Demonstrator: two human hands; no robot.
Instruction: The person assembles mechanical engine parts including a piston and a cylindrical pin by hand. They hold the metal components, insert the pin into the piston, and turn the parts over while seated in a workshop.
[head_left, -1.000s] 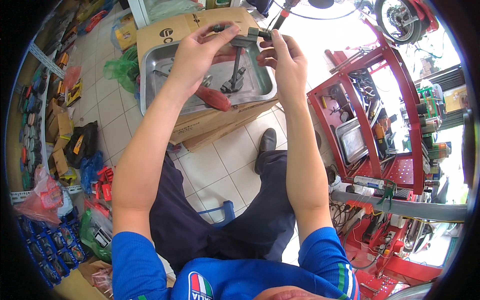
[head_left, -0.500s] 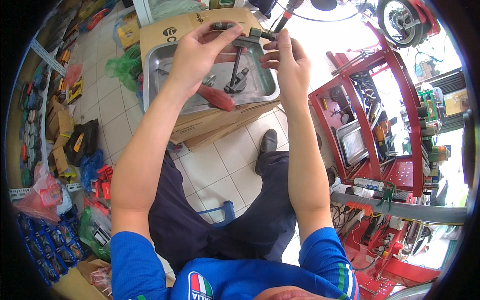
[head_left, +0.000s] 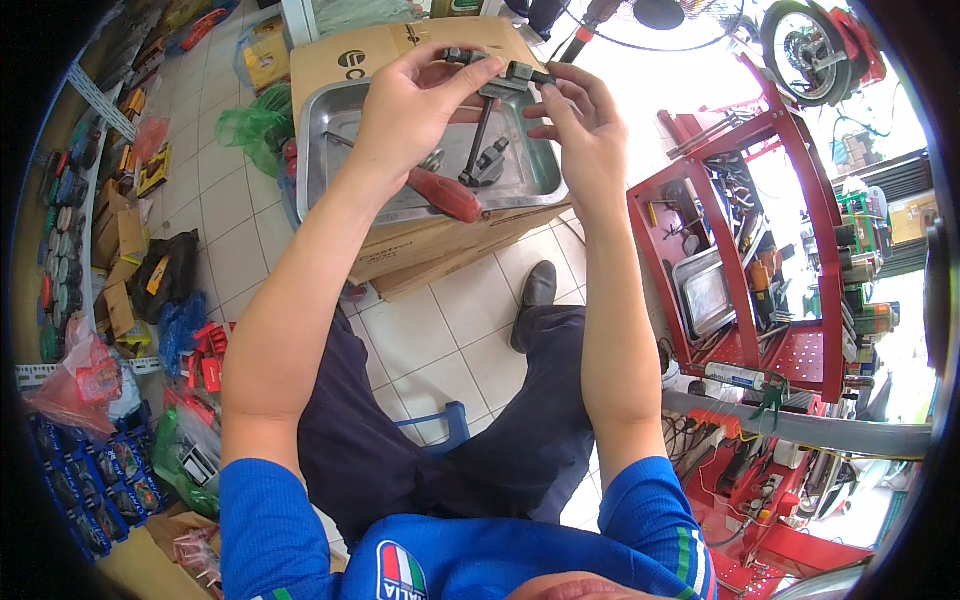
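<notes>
In the head view, the metal tray (head_left: 535, 172) is on a cardboard box (head_left: 435, 38), and the hands work above the far part of this tray. The left hand (head_left: 403, 112) is closed around a dark metal tool (head_left: 519, 73), gripping its crossbar between thumb and fingers. The tool is above the far side of the tray. Its rod goes down from the crossbar toward a clamp-like metal piece (head_left: 492, 163); whether this piece touches the tray bottom, I cannot tell.

The right hand (head_left: 592, 135) has the black bolt end of the tool between thumb and forefinger, above the far right corner of the tray, with its other fingers loosely apart. Compared with one second ago, its forefinger is now stretched out over the bolt and the thumb is lower, while before the thumb was raised there. The left hand keeps the same grip.

The rod now leans slightly more. The red handle (head_left: 447, 196) lies across the near rim of the tray, as before. The whole scene, tray included, is shifted a little to the right and down.
</notes>
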